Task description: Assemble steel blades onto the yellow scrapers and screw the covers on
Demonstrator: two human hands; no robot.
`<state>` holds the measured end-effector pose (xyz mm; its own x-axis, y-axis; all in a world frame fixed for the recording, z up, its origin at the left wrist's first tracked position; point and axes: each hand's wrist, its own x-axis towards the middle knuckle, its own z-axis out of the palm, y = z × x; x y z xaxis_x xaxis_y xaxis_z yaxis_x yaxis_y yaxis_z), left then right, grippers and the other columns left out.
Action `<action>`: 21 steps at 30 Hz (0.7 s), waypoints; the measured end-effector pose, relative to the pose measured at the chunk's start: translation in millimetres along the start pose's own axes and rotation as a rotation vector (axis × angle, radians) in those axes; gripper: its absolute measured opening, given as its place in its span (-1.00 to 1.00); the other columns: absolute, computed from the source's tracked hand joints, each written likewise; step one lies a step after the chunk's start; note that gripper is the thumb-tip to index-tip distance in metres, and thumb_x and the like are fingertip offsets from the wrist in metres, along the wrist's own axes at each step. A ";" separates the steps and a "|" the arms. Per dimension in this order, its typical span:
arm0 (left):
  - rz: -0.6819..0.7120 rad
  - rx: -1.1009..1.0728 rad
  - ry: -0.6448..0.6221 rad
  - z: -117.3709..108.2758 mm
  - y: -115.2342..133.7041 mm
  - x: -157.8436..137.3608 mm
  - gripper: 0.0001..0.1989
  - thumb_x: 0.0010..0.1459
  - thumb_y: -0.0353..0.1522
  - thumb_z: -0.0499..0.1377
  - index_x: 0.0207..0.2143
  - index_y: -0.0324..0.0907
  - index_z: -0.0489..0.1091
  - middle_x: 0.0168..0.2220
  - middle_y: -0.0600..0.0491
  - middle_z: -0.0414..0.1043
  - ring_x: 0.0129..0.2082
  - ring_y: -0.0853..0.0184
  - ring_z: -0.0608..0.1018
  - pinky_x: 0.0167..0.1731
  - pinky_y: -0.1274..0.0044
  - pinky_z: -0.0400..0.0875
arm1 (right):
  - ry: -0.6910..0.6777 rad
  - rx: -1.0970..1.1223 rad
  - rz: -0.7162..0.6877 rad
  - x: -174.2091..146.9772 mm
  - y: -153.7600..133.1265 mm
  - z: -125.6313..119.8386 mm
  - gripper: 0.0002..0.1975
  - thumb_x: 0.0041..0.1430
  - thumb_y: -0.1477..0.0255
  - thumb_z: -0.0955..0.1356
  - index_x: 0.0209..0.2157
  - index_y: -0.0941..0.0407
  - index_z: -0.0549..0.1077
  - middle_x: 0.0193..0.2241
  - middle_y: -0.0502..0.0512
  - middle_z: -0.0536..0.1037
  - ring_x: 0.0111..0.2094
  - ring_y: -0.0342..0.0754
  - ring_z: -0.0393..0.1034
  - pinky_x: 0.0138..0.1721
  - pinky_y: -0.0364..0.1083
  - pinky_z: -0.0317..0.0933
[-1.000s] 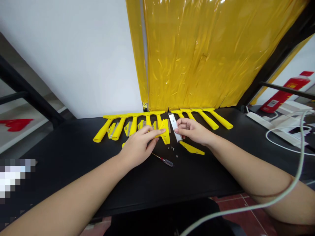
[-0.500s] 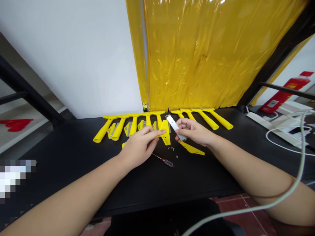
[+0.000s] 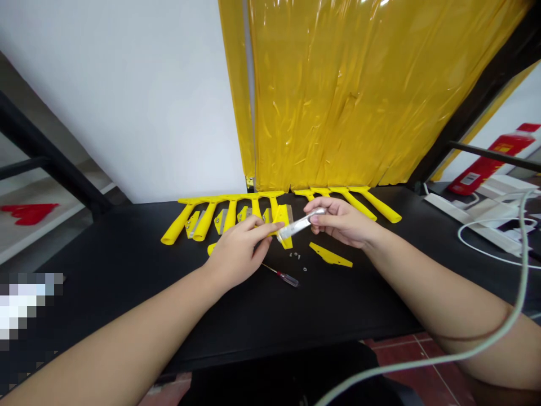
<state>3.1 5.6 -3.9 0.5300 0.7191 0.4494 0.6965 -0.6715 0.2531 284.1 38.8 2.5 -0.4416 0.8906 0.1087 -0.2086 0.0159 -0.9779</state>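
Observation:
My left hand (image 3: 236,251) is closed around the handle of a yellow scraper (image 3: 288,239), its index finger lying toward the head. A grey blade edge shows behind that head. Between the thumb and fingers of my right hand (image 3: 346,224) is a flat, shiny silver metal strip (image 3: 299,225). Its far end overlaps the scraper head in view; whether they touch, I cannot tell. Just below lie a loose yellow clamp plate (image 3: 331,256) with holes and several small screws and nuts (image 3: 298,257). A screwdriver (image 3: 288,278) with a clear and red handle rests under my left hand.
Several yellow scraper handles (image 3: 175,225) line the back of the black table (image 3: 253,321), with plates and blades between some; more handles (image 3: 382,207) lie at the right. A red bottle (image 3: 486,160), white power strips (image 3: 465,220) and a pale cable (image 3: 518,282) occupy the right side.
My right hand has turned the metal strip so that its far end now points left, over the scraper head. My left hand keeps its hold on the scraper.

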 end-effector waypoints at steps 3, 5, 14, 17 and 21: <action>0.042 0.025 0.008 0.8 -2.1 -0.6 -0.62 0.42 -0.36 0.08 0.21 0.07 0.46 -0.10 0.02 0.47 -0.18 0.28 0.56 -0.17 0.41 0.48 | 0.017 0.081 -0.003 1.1 0.4 -0.6 -0.70 0.00 0.47 0.63 -0.24 0.12 0.55 -0.40 -0.06 0.59 -0.44 -0.24 0.46 -0.36 -0.24 0.41; 0.088 0.053 0.011 0.5 -2.5 -0.5 -0.62 0.42 -0.37 0.08 0.21 0.07 0.46 -0.10 0.03 0.46 -0.18 0.29 0.56 -0.17 0.41 0.47 | 0.035 0.098 0.030 2.3 3.8 1.4 -0.68 -0.01 0.48 0.63 -0.25 0.12 0.53 -0.39 -0.05 0.60 -0.41 -0.22 0.51 -0.32 -0.22 0.44; 0.260 0.184 -0.070 -0.9 5.7 -0.8 -0.60 0.44 -0.42 0.04 0.21 0.06 0.45 -0.13 0.04 0.47 -0.22 0.31 0.54 -0.21 0.43 0.44 | 0.106 -0.007 0.090 8.3 19.3 15.4 -0.58 -0.04 0.36 0.65 -0.29 0.12 0.41 -0.49 -0.08 0.60 -0.48 -0.15 0.57 -0.39 -0.16 0.53; 0.255 0.204 -0.104 -0.4 7.5 -2.1 -0.55 0.42 -0.47 0.04 0.25 0.07 0.41 -0.11 0.04 0.46 -0.20 0.29 0.54 -0.20 0.43 0.46 | 0.099 -0.031 0.105 7.8 20.2 17.3 -0.55 -0.03 0.32 0.64 -0.30 0.10 0.35 -0.51 -0.07 0.61 -0.51 -0.14 0.57 -0.44 -0.18 0.52; 0.195 0.225 -0.165 -0.9 9.2 -3.5 -0.49 0.41 -0.48 0.04 0.30 0.14 0.33 -0.08 0.05 0.42 -0.21 0.31 0.54 -0.22 0.46 0.47 | 0.061 -0.040 0.145 6.7 21.9 19.4 -0.55 -0.03 0.33 0.64 -0.30 0.11 0.35 -0.55 -0.09 0.58 -0.53 -0.16 0.54 -0.45 -0.19 0.52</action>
<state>7.2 -3.2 -2.3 0.7221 0.6124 0.3218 0.6536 -0.7563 -0.0275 259.6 36.3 -14.7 -0.4104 0.9108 -0.0441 -0.1113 -0.0980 -0.9889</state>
